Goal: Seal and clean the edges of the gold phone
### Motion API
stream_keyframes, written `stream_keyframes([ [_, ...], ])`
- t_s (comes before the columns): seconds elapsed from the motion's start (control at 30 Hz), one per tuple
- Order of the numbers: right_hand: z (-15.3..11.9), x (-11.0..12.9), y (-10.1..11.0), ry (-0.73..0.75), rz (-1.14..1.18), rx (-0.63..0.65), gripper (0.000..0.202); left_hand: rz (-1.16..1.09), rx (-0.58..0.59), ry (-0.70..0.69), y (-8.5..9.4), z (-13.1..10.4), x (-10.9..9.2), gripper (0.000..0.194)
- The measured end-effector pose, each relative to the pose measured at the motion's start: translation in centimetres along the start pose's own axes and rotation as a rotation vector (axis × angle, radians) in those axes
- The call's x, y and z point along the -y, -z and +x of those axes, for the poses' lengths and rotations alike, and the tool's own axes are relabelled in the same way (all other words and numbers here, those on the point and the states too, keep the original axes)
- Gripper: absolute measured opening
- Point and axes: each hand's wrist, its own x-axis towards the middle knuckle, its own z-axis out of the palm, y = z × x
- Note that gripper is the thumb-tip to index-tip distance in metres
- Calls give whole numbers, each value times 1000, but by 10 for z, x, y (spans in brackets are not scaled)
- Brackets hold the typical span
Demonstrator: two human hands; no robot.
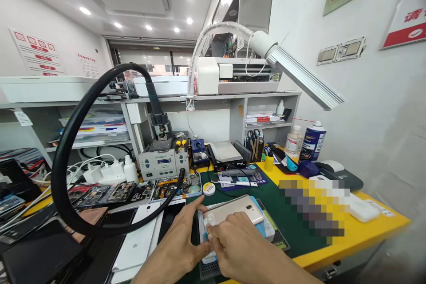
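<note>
A gold smartphone (229,214) lies back side up on a blue and white pack (266,226), over a dark gridded pad (281,236). My left hand (183,239) grips the phone's left end, its index finger along the far corner and its thumb near my right fingers. My right hand (238,244) is closed in a fist-like pinch over the phone's near left edge. What it pinches is mostly hidden by the fingers. A small translucent piece (209,219) shows at the phone's left end, beside my right fingertips.
A thick black hose (56,173) arches over white phones (138,235) at left. Behind stand a grey hot-air station (159,164) and a parts tray (178,186). A round white tin (209,188) sits just beyond the phone. A spray can (312,142) stands at right.
</note>
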Motion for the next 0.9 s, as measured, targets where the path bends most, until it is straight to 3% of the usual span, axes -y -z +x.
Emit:
stream_keyframes([
  [0.13, -4, 3, -1, 6, -18, -41, 16, 114, 55, -7, 7, -3, -5, 83],
  [0.23, -9, 4, -13, 34, -104, -63, 21, 159, 63, -41, 8, -4, -6, 83],
  [0.43, -17, 2, -47, 162, -268, -208, 54, 233, 22, -116, 2, -6, 5, 80],
  [0.6, -22, 1, -61, 217, -242, -455, 51, 276, 11, -133, 1, -5, 7, 75],
  [0.73, -27, 0, -67, 241, -205, -639, 33, 314, -18, -155, 3, -4, 2, 67],
  [0.9, -37, 1, -76, 206, -211, -757, 41, 339, -24, -170, 3, -3, 0, 61],
])
